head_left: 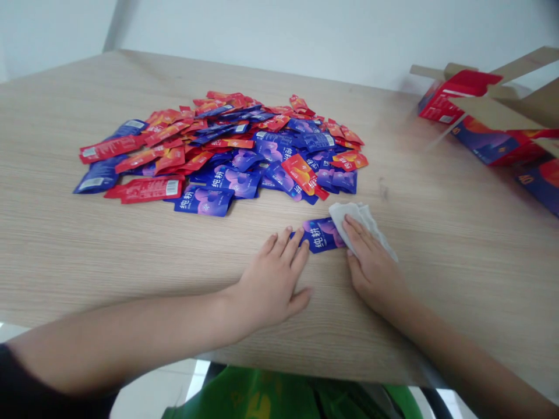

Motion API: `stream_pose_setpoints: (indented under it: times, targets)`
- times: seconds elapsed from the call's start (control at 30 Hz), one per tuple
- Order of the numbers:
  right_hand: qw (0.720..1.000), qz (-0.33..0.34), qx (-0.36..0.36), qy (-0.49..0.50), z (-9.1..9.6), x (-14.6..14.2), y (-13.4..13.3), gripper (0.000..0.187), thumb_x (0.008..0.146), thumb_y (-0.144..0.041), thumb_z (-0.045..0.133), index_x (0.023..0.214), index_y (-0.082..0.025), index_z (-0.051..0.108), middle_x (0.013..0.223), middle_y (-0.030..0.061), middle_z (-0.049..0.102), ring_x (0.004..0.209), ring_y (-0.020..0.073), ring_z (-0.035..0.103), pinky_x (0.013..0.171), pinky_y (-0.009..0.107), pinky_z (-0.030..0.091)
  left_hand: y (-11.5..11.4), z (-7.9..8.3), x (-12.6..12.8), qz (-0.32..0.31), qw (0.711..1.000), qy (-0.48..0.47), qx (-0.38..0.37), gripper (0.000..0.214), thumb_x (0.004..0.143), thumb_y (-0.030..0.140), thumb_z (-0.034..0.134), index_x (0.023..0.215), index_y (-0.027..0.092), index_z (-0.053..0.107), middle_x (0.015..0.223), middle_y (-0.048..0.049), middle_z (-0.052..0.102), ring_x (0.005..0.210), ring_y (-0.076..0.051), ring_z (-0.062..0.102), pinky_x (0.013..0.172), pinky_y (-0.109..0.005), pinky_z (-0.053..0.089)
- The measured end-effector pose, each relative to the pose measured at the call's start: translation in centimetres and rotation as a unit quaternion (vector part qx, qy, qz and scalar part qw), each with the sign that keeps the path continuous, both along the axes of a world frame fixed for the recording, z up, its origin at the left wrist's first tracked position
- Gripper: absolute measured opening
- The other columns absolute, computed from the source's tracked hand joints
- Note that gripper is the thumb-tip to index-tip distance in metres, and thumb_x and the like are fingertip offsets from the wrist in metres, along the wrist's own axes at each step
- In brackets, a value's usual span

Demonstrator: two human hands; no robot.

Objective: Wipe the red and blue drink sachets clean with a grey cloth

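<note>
A single blue-purple sachet [321, 235] lies flat on the table in front of me. My left hand [273, 282] is open, palm down, its fingertips resting on the sachet's left end. Over the right end lies a folded white cloth [358, 224]. My right hand [375, 265] presses this cloth down, with its fingers over the top, and the cloth hides that end of the sachet. Just beyond both hands is a large loose heap of blue sachets [238, 181] and red sachets [151, 189], overlapping one another.
At the right stand several opened cartons, a red carton [458, 96] at the back and blue-red cartons [484, 139] nearer, with flaps sticking out. The wooden table [131, 250] meets a pale wall [305, 35] behind. Its front edge runs close to my body.
</note>
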State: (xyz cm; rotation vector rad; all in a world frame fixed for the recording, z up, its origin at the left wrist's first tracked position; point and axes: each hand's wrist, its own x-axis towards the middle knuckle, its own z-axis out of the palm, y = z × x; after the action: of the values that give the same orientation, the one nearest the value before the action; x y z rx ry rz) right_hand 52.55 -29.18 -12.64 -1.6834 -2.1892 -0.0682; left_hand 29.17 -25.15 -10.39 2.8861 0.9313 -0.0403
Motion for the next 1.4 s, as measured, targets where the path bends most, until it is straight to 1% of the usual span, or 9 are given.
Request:
stream_pose_setpoints:
  times: [0.13,0.23,0.47,0.6,0.7,0.83,0.93,1.2,1.4]
  targets:
    - [0.992,0.118,-0.007,-0.033,0.5,-3.1,1.3,0.056,0.085,-0.009,0.036,0.140,0.000,0.046,0.150,0.0206,0.040,0.143,0.0267,0.031,0.117,0.048,0.033,0.1,0.1,-0.1,0.000,1.000,-0.003,-0.007,0.077,0.093,0.056,0.040,0.148,0.004,0.032,0.157,-0.0245,0.025,0.146,-0.040,0.021,0.116,-0.054,0.024]
    - [0.987,0.152,-0.004,-0.044,0.6,-4.4,1.5,0.059,0.083,-0.012,0.037,0.139,0.002,0.046,0.150,0.0221,0.040,0.142,0.0280,0.032,0.116,0.049,0.033,0.1,0.0,0.0,0.003,1.000,-0.005,-0.008,0.078,0.092,0.057,0.041,0.148,0.003,0.032,0.156,-0.0246,0.027,0.146,-0.039,0.019,0.116,-0.053,0.022]
    - [1.000,0.011,0.002,-0.028,-0.3,0.8,-0.2,0.062,0.087,-0.009,0.037,0.149,-0.007,0.033,0.152,0.0177,0.038,0.143,0.0263,0.031,0.115,0.051,0.034,0.1,0.0,0.0,-0.010,1.000,0.004,-0.016,0.077,0.094,0.055,0.038,0.150,0.003,0.028,0.158,-0.0258,0.017,0.148,-0.038,0.015,0.117,-0.053,0.020]
    - [0.999,-0.036,0.004,-0.011,-0.5,2.1,-0.3,0.057,0.091,-0.012,0.037,0.147,-0.004,0.033,0.148,0.0215,0.042,0.141,0.0279,0.035,0.113,0.052,0.037,0.2,0.1,0.1,-0.009,1.000,0.012,-0.021,0.077,0.094,0.055,0.038,0.150,0.003,0.028,0.157,-0.0260,0.018,0.147,-0.038,0.016,0.117,-0.053,0.021]
    - [1.000,-0.017,0.013,-0.004,-0.5,0.1,0.3,0.057,0.089,-0.009,0.035,0.146,-0.004,0.035,0.148,0.0215,0.043,0.140,0.0276,0.036,0.113,0.051,0.037,0.2,0.1,0.1,-0.006,1.000,0.011,-0.017,0.078,0.093,0.056,0.041,0.150,0.003,0.029,0.157,-0.0256,0.019,0.147,-0.038,0.018,0.117,-0.053,0.022]
    - [0.996,0.090,0.005,-0.026,-0.2,-3.7,1.0,0.061,0.083,-0.008,0.035,0.144,-0.001,0.039,0.150,0.0213,0.040,0.143,0.0275,0.031,0.115,0.051,0.034,0.2,0.1,0.2,0.003,1.000,0.002,-0.010,0.078,0.092,0.056,0.044,0.148,0.004,0.032,0.157,-0.0249,0.024,0.146,-0.037,0.021,0.117,-0.052,0.022]
    - [0.989,0.144,-0.006,-0.037,0.1,-4.6,1.1,0.061,0.082,-0.010,0.037,0.142,0.003,0.041,0.151,0.0221,0.038,0.143,0.0277,0.030,0.116,0.049,0.033,0.2,0.2,0.2,0.009,1.000,0.001,-0.012,0.079,0.090,0.057,0.047,0.147,0.004,0.033,0.156,-0.0249,0.027,0.146,-0.037,0.023,0.117,-0.051,0.023]
    - [0.999,0.026,0.013,0.017,-0.2,1.0,1.4,0.059,0.087,-0.008,0.036,0.145,-0.008,0.039,0.146,0.0171,0.046,0.139,0.0247,0.038,0.115,0.050,0.036,0.3,0.1,-0.1,-0.009,1.000,0.013,-0.014,0.081,0.093,0.059,0.040,0.151,0.005,0.026,0.158,-0.0232,0.019,0.147,-0.037,0.018,0.118,-0.051,0.022]
    - [1.000,0.020,0.008,0.002,-0.1,1.0,-0.1,0.055,0.088,-0.007,0.036,0.143,-0.006,0.042,0.145,0.0178,0.048,0.138,0.0248,0.040,0.115,0.047,0.037,-0.2,0.0,-0.1,0.004,1.000,0.015,-0.003,0.078,0.095,0.058,0.039,0.151,0.006,0.028,0.158,-0.0238,0.018,0.147,-0.038,0.017,0.118,-0.052,0.023]
